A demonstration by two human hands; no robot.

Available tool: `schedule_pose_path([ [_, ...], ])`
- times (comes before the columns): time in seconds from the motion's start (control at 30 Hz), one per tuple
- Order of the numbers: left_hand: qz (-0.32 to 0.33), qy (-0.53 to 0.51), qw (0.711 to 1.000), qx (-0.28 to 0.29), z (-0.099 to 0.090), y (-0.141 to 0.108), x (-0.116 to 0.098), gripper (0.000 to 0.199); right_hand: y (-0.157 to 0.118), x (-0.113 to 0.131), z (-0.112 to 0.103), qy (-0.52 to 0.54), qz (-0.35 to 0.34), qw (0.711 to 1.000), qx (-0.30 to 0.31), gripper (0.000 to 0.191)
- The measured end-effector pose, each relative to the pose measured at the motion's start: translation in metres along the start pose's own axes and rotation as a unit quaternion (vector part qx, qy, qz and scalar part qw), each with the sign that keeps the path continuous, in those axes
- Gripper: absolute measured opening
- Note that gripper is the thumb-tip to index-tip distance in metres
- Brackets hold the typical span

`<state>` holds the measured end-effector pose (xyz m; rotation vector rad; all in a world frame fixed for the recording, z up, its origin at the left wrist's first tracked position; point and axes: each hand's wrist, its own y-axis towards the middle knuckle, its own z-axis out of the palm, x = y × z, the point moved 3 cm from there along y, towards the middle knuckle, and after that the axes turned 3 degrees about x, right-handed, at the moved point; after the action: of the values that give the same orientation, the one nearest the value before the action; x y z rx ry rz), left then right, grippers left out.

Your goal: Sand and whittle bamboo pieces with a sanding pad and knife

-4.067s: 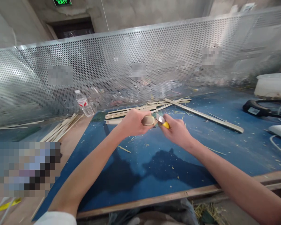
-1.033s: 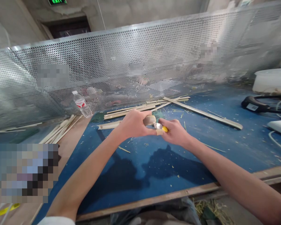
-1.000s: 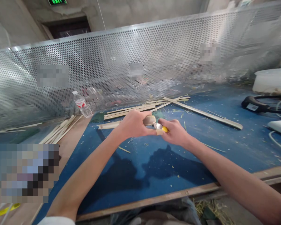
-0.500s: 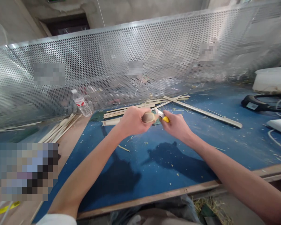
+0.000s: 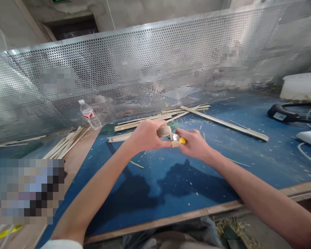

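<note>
My left hand (image 5: 149, 136) is closed around a split bamboo piece (image 5: 164, 130), whose rounded end points to the right. The rest of that piece appears to run behind the hand to the left. In my closed right hand (image 5: 195, 143) is a utility knife (image 5: 182, 140) with a yellow handle. Its metal blade lies at the end of the bamboo, beside my left fingers. Both hands are above the blue tabletop (image 5: 171, 197).
Long bamboo strips (image 5: 228, 124) lie behind my hands, and a bundle of strips (image 5: 63, 142) is at the left. A water bottle (image 5: 90, 116) stands by the perforated metal screen (image 5: 186, 58). At the right are a black band-shaped device (image 5: 280, 112) and a white tub (image 5: 300, 86).
My right hand has lowered slightly, bringing the knife blade down along the bamboo's end. The bamboo has shifted a little to the left in my left hand.
</note>
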<state>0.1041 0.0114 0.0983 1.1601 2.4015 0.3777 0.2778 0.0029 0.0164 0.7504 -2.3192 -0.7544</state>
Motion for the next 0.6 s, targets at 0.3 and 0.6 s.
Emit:
schedule_pose_path([
  [0.3,0.031,0.036,0.999,-0.003,0.0041,-0.0006,0.0033,0.045,0.0013,0.0046,-0.0011,0.025,0.01,0.999,0.037,0.011],
  [0.6,0.054,-0.003,0.998,-0.041,0.0091,-0.0019,0.001,0.042,0.0045,0.0032,-0.0027,-0.002,0.084,0.996,0.004,0.012],
])
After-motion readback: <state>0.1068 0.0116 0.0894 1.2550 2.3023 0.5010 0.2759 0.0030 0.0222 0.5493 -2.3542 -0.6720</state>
